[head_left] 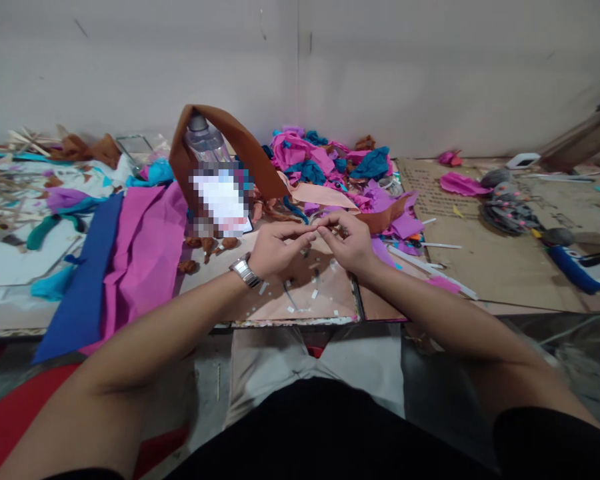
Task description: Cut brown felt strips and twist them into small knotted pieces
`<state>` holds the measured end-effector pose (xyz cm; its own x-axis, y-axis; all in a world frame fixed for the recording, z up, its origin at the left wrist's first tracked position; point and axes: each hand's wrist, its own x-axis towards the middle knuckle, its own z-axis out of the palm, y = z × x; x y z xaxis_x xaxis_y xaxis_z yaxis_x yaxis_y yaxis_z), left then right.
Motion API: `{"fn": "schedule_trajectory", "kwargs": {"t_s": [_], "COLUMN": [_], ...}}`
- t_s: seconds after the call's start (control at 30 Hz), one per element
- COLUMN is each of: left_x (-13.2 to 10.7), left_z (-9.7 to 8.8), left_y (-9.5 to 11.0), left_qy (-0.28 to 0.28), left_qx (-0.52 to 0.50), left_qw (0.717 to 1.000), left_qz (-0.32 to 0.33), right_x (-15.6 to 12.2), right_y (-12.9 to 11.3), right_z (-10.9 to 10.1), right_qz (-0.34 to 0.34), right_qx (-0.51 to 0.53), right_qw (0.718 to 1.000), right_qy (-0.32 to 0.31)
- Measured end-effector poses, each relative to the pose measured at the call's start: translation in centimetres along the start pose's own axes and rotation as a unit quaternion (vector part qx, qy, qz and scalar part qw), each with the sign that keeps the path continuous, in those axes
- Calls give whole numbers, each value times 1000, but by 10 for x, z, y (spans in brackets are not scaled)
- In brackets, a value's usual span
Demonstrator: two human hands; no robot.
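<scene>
Over the table, my left hand [279, 252] and my right hand [349, 244] meet fingertip to fingertip. Both are closed in a pinch, and whatever lies between the fingers is too small to make out. A metal watch [245, 270] is on my left wrist. Behind the hands, a long brown strip [240, 135] loops over a clear plastic bottle [207, 141], and a peach strip [325, 195] runs rightward from it. Small brown crumpled pieces [207, 248] lie left of my left hand. Beneath the hands, white scraps [315, 293] dot the tabletop.
A lit, blurred-out phone [223, 200] leans near the bottle. Magenta sheets [143, 247] and a blue sheet [83, 280] overhang the front edge at left. Colourful crumpled scraps [325, 157] pile up behind. Rightward are white sticks [437, 270], cardboard [460, 247] and a grey pincushion-like object [510, 208].
</scene>
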<state>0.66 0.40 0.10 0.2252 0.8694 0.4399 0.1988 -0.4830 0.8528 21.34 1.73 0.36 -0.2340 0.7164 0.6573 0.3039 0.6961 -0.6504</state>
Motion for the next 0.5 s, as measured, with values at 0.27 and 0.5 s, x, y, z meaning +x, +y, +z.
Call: {"fn": "schedule_trajectory", "kwargs": {"t_s": [0.27,0.5], "left_x": [0,0], "left_z": [0,-1], "left_y": [0,0], "left_qy": [2,-2], "left_qx": [-5,-18], "left_qw": [1000,998], "left_qz": [-29,-61], "right_x": [2,2], "right_y": [5,6], "right_z": [-3,-4], "right_qz": [-12,-12], "right_qx": [6,8], "right_qw": [1000,1000], "right_qy": [-14,-25]}}
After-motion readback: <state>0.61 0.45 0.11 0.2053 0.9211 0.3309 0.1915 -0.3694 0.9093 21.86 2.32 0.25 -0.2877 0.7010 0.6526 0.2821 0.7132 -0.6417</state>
